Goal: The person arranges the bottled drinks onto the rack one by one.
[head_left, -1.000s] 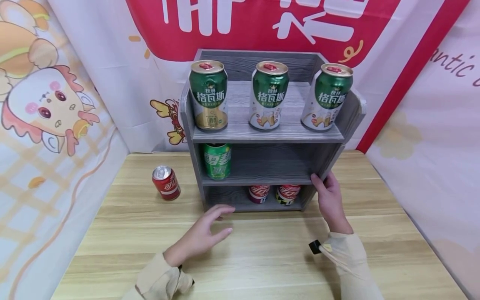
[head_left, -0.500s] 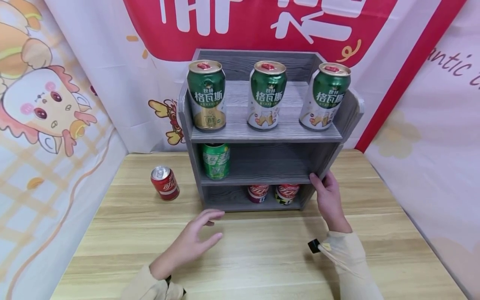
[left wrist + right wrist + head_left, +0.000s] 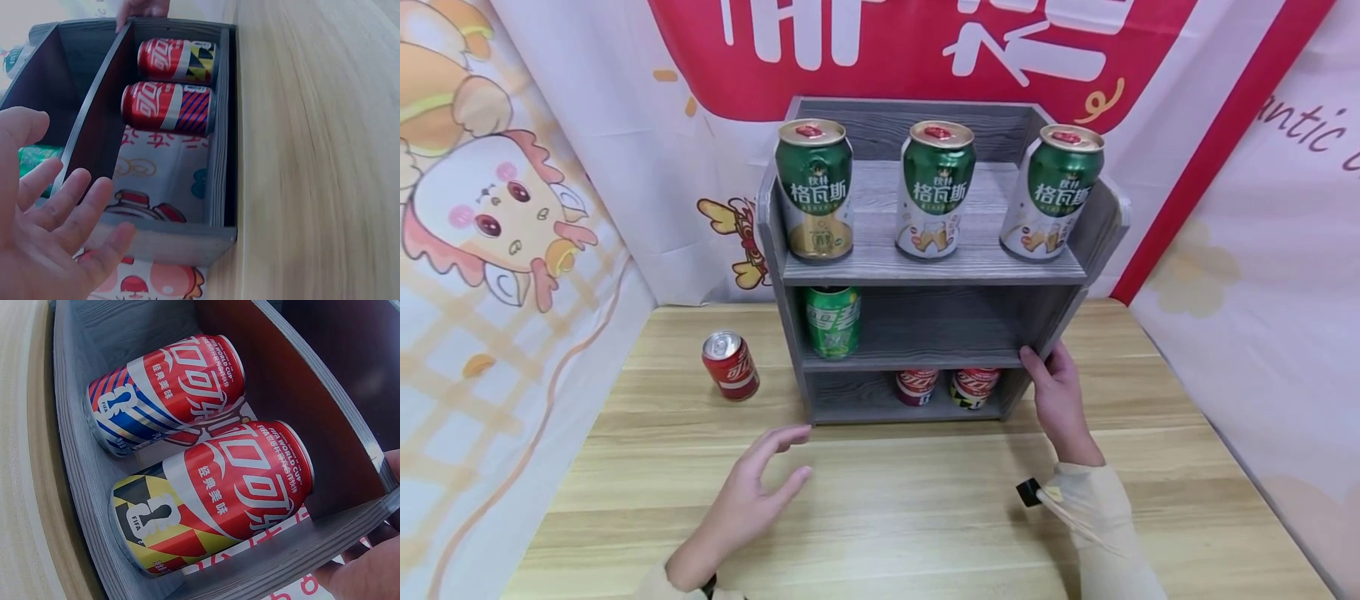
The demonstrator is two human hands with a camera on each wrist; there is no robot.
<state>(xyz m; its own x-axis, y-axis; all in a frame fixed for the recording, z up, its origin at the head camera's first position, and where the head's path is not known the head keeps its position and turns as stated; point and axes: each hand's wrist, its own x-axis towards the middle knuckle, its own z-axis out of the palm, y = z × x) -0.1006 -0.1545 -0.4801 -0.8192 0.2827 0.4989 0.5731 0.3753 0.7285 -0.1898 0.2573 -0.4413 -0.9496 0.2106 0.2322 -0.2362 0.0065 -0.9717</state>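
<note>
A grey wooden shelf rack [image 3: 940,321] with three tiers stands on the table. My right hand [image 3: 1060,408] grips its right side panel, thumb at the front edge by the middle board, fingers round the outer side. My left hand [image 3: 745,500] is over the table in front of the rack's left corner, fingers spread and holding nothing. Left of the rack, a red cola can [image 3: 731,368] stands upright on the table. Two more cola cans [image 3: 165,394] stand on the bottom tier towards the right; their tops are hidden in the head view.
A green can [image 3: 833,323] stands at the left of the middle tier. On the top tier are three green-topped kvass cans [image 3: 937,196], spaced left to right. Printed cloth [image 3: 625,150] hangs behind and on both sides of the wooden table [image 3: 910,517].
My left hand has drawn back to the left and towards me, away from the rack's front edge. The right hand keeps its grip on the side panel. The cans stay put.
</note>
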